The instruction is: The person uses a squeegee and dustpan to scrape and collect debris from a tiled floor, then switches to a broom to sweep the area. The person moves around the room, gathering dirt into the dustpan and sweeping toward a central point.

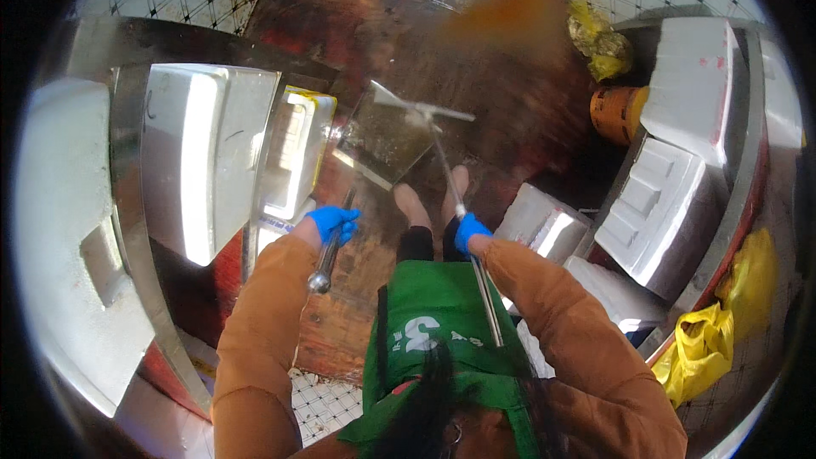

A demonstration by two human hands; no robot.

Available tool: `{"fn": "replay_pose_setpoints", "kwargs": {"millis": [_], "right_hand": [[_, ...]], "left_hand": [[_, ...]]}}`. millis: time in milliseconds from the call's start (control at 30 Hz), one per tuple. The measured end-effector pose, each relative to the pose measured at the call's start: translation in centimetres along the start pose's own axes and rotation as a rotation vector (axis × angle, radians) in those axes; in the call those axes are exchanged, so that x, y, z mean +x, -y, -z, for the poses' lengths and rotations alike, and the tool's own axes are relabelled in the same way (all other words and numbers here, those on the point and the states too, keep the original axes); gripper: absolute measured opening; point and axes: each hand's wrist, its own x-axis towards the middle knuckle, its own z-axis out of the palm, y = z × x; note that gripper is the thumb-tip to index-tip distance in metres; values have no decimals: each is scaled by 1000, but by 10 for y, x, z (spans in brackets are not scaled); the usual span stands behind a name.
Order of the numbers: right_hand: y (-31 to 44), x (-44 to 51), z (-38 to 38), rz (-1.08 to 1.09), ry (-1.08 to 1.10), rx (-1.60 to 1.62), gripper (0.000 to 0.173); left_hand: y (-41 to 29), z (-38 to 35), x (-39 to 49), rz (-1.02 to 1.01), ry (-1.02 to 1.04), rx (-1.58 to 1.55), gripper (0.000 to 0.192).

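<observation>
My left hand (335,225), in a blue glove, is closed around the dark handle of a long-handled dustpan (389,134). The handle's rounded metal end (320,282) sticks out below my fist. The wide, shiny pan is low over the wooden floor, in front of my feet. In my right hand (470,233), also gloved in blue, is the metal pole of a T-shaped floor tool (444,162), apparently a squeegee. Its pale, blurred head (424,108) crosses above the pan in view; whether they touch is unclear. The pole's lower end passes over my green apron (414,293).
White foam boxes (245,121) line the metal-edged shelving on my left. More foam boxes (656,204) are stacked on the right, near an orange bucket (615,115). Yellow plastic bags (698,350) hang at lower right. Stained wooden boards (510,76) cover the floor ahead.
</observation>
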Motion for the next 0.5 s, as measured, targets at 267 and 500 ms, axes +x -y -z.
{"fn": "replay_pose_setpoints", "kwargs": {"millis": [267, 500], "right_hand": [[-53, -151, 58, 293, 109, -208, 30], [-143, -231, 136, 374, -215, 70, 19]], "left_hand": [[39, 24, -4, -24, 36, 37, 18], [45, -13, -69, 25, 294, -109, 25]]}}
